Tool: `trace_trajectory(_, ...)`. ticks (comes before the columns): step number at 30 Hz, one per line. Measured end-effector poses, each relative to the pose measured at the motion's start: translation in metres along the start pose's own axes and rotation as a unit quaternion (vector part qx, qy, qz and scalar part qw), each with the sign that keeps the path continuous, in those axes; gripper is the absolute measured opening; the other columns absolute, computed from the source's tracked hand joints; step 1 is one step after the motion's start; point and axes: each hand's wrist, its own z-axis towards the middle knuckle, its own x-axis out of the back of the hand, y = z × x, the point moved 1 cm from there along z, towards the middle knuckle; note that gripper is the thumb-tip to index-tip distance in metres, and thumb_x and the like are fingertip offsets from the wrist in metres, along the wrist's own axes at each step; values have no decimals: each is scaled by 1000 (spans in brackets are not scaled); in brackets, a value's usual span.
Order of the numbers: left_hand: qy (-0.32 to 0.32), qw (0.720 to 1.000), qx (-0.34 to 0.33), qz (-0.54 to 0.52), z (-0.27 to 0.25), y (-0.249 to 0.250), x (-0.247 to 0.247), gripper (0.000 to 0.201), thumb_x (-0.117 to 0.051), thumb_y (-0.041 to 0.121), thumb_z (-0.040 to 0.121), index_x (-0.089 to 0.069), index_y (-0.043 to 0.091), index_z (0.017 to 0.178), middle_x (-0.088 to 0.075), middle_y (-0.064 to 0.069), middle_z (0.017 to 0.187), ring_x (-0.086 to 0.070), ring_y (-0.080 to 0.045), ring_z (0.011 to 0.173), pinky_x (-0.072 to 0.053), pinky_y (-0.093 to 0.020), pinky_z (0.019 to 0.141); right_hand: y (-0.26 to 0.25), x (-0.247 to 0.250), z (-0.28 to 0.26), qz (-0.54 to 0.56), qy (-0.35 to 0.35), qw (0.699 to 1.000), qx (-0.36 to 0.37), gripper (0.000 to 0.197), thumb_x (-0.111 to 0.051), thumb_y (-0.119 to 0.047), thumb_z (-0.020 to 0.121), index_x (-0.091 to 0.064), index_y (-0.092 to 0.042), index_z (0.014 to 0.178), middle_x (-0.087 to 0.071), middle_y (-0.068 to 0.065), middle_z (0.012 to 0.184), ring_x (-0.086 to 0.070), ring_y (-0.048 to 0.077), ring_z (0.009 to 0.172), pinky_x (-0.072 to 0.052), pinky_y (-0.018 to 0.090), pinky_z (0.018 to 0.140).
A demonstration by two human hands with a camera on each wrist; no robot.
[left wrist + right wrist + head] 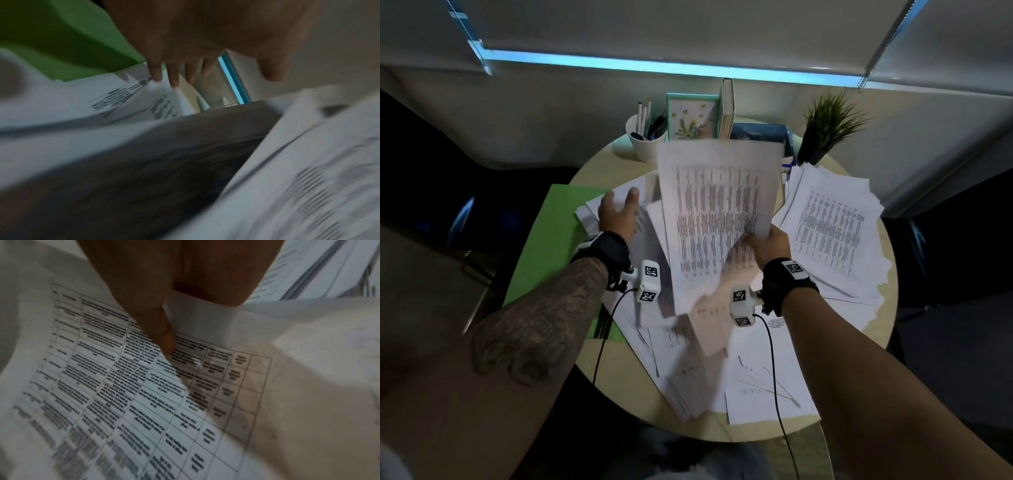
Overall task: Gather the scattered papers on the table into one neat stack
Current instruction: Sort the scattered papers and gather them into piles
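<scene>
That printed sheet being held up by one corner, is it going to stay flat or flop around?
Probably flop. The printed sheet is pinched only at its lower right corner by the right hand, and the right wrist view shows it already curving. It looks thin and light, so it would likely sway when moved. The open left hand could steady it.

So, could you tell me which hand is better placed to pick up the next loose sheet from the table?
Left, I think. The left hand is open and hovers over the loose papers by the green folder, while the right hand grips the lifted sheets.
</scene>
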Motion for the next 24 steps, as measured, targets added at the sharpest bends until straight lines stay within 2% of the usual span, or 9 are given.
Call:
trace_trajectory(3, -134, 988, 69, -42, -11, -15, -4, 117, -36, 94, 62, -26, 20, 152, -26, -5, 159, -27, -24, 145, -21, -41, 119, -10, 2, 3, 62, 21, 998, -9, 12, -70, -8, 82, -61, -9, 90, -61, 4, 79, -54, 20, 70, -42, 22, 56)
trace_trajectory(5, -171, 980, 90, -49, -18, -18, -9, 123, -39, 101, 45, -44, 25, 142, -46, -6, 146, -43, -23, 134, -31, -44, 114, -15, -2, 4, 89, 22, 996, -17, 11, -71, -8, 81, -60, -11, 83, -58, 1, 74, -53, 21, 69, -43, 23, 58)
trace_trajectory(7, -182, 981, 55, -31, -26, -11, -12, 86, -60, 84, 61, -60, 22, 121, -61, -3, 116, -57, -21, 109, -44, -36, 99, -19, -7, 3, 102, 10, 994, -26, 17, -71, -5, 77, -59, -16, 75, -60, 2, 76, -55, 24, 76, -50, 30, 67)
trace_trajectory(8, -176, 984, 33, -11, -28, -8, -15, 61, -67, 63, 76, -63, 18, 117, -62, -1, 109, -58, -20, 102, -45, -31, 91, -21, -10, 2, 113, 0, 993, -29, 19, -72, -3, 75, -59, -17, 74, -61, 3, 78, -57, 25, 79, -54, 36, 73)
trace_trajectory(11, -141, 990, 9, 6, -23, -4, -17, 33, -65, 19, 91, -62, 6, 121, -63, -5, 110, -58, -22, 102, -43, -28, 86, -26, -17, 0, 140, -35, 989, -15, 24, -78, -5, 71, -64, -13, 88, -68, 6, 89, -64, 29, 87, -56, 47, 85)
trace_trajectory(15, -122, 989, 50, -61, -14, 6, -7, 36, -59, 6, 91, -57, 1, 127, -61, -6, 117, -57, -24, 111, -41, -30, 91, -29, -15, 1, 102, -60, 993, 7, 37, -73, -16, 82, -60, -8, 116, -68, 8, 110, -64, 26, 100, -51, 36, 89)
trace_trajectory(19, -117, 985, 70, -110, -12, 12, -6, 29, -52, -3, 91, -54, 8, 118, -57, 0, 106, -48, -18, 102, -36, -28, 85, -25, -10, 1, 15, -91, 996, 11, 25, -62, -15, 90, -62, -9, 115, -67, 11, 116, -63, 27, 103, -51, 39, 92)
trace_trajectory(22, -149, 976, 90, -132, -12, 10, -11, 27, -61, 7, 83, -62, 8, 110, -60, -7, 100, -52, -24, 100, -41, -36, 89, -24, -10, -2, 16, -89, 996, 25, 24, -57, -8, 91, -58, -14, 115, -66, 10, 115, -62, 28, 106, -51, 47, 96)
trace_trajectory(24, -146, 976, 88, -133, -14, 11, -17, 29, -64, 8, 82, -64, 6, 111, -59, -8, 97, -52, -23, 95, -41, -34, 86, -29, -8, -7, 31, -82, 995, 46, 33, -53, 1, 90, -53, -15, 119, -64, 5, 114, -62, 21, 102, -54, 35, 90)
